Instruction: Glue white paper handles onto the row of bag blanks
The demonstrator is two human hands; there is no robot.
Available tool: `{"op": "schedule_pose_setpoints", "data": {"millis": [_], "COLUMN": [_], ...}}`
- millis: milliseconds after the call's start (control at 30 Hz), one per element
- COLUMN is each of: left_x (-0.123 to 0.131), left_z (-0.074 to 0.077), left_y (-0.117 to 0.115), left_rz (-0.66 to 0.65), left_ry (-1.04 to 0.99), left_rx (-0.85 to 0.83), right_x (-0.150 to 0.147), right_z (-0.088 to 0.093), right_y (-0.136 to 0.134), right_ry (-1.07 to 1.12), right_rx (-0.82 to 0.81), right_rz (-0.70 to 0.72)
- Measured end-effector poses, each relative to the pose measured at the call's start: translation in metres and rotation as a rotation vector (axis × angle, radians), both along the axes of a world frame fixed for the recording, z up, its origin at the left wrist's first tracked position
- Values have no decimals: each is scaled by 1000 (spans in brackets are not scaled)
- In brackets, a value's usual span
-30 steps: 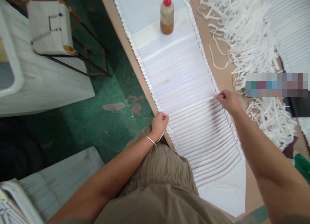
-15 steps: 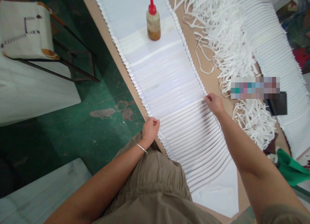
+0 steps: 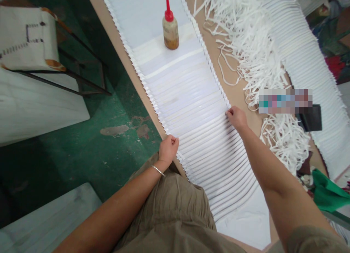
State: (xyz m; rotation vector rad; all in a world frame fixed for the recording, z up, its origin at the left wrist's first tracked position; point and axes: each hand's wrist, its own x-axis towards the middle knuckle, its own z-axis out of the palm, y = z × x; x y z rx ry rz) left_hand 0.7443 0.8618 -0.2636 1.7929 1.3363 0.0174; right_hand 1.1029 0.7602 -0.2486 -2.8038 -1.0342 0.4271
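A long white sheet (image 3: 188,88) with toothed, loop-like edges lies along the table, crossed by many parallel white strips (image 3: 216,154) in its nearer part. My left hand (image 3: 168,149) pinches one end of a white strip at the left edge. At the right edge, the fingertips of my right hand (image 3: 237,118) close on the other end. Between the two hands the strip runs straight across the sheet; its tips are hidden in my fingers. Farther up, a squeeze bottle (image 3: 171,33) with a red nozzle and some amber liquid stands on the sheet.
Loose white strips (image 3: 246,37) are heaped right of the sheet on the brown tabletop (image 3: 128,68). Beyond them lie a second strip-covered sheet (image 3: 303,52), a dark flat object (image 3: 313,118) and green cloth (image 3: 329,191). A metal-legged stool (image 3: 30,37) stands at left.
My right hand has shifted slightly left along with the view, still at the sheet's edge. Both hands keep their pinch; the bottle and sheet appear a little lower and further left.
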Motion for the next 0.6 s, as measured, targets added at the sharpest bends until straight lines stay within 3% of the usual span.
{"op": "schedule_pose_setpoints", "data": {"millis": [133,233,300,467,533,600], "left_x": [0,-5,-10,-22,-25,-29], "left_z": [0,6,19,67,82,91], "left_y": [3,4,3,-4,-6,-7], "left_rz": [0,35,81,119,82,40], "left_ry": [25,-15,-121,-425,-483,-507], "left_rx": [12,-9,-85,-330,-307,-275], "right_x": [-10,-40,-79,-216,-260,-288], "right_z": [10,23,31,49,53,55], "right_y": [1,-4,-9,-17,-17,-16], "right_ry": [-110,-83,112,989,1161,1262], "right_rx": [34,173,253,313,375,457], "right_rz": [-105,-152,-123,38,25,-87]}}
